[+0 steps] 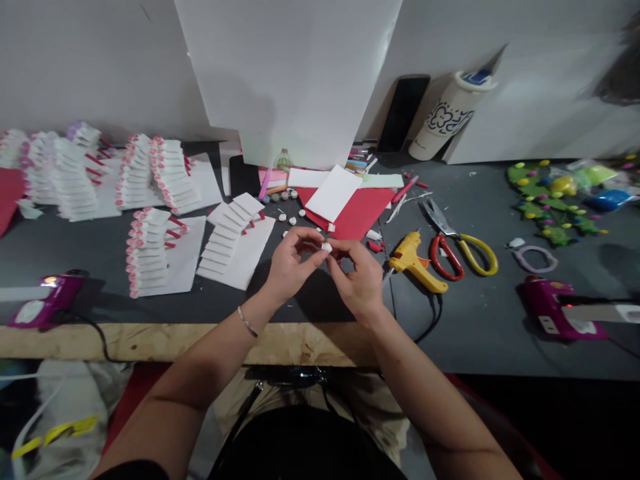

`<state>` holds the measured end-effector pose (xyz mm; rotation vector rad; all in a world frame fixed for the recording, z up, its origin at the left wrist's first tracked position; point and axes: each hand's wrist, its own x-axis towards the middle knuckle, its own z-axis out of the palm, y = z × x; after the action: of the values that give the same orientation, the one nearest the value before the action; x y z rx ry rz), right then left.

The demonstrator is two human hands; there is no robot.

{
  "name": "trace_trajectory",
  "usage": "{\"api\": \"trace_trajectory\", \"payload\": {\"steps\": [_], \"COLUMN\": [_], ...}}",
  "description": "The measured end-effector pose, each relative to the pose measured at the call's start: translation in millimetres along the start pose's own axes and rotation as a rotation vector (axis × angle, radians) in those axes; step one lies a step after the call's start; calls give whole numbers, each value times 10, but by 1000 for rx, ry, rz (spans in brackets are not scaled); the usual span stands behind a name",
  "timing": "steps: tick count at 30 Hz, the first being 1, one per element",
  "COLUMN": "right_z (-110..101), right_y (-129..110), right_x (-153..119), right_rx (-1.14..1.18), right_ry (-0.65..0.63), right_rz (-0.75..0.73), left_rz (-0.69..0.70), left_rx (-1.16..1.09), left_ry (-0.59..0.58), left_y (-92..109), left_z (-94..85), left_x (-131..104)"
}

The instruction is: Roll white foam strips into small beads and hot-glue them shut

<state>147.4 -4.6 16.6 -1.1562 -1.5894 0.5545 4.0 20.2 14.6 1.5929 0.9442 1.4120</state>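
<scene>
Between the fingertips of my left hand (293,263) and my right hand (357,273) is a small white lump (327,247), perhaps soft clay. Both hands pinch it just above the front part of the dark table. Past my fingers lies a red paper sheet (367,207) with a white card (334,193) on top. Several small white balls (291,220) sit on the table beyond my left hand. A stepped white paper piece (230,233) rests on a white sheet to the left. Near my right hand lies a yellow glue gun (415,260).
Scissors (455,243) with red and yellow handles lie right of the glue gun. More stepped pieces with pink edges (150,253) fill the left side. A phone (404,113) and a cream tumbler (445,120) lean at the back. Purple devices (555,307) stand at both sides.
</scene>
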Motion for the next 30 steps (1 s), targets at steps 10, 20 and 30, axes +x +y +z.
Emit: {"api": "trace_trajectory", "payload": {"steps": [10, 20, 30], "right_z": [3, -23, -46], "right_y": [-24, -23, 13], "right_x": [14, 43, 57], "right_rx": [47, -17, 11], "right_ry": [11, 3, 17], "right_rz": [63, 17, 35], "left_rz": [-100, -207, -210], "left_rx": [-115, -165, -150], "left_ry": [-90, -74, -20], "left_y": [-27, -50, -51], "left_z": [-46, -43, -58], "left_x": [15, 5, 27]}}
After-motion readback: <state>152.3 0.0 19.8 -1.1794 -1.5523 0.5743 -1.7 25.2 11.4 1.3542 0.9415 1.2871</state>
